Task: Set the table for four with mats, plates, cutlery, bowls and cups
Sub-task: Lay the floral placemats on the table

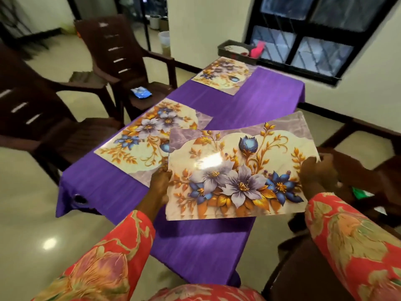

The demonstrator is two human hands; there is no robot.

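Mats number three in plain sight: one glossy mat (236, 170), printed with blue and lilac flowers on gold leaves, is held above the purple table (195, 246), left hand (159, 181) gripping its left edge, right hand (314, 172) gripping its right edge; perhaps more are stacked beneath it. Two matching mats (149, 135) lie flat along the table's left side.

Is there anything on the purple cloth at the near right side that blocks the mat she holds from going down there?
Nothing visible: the purple cloth under the held mat looks bare.
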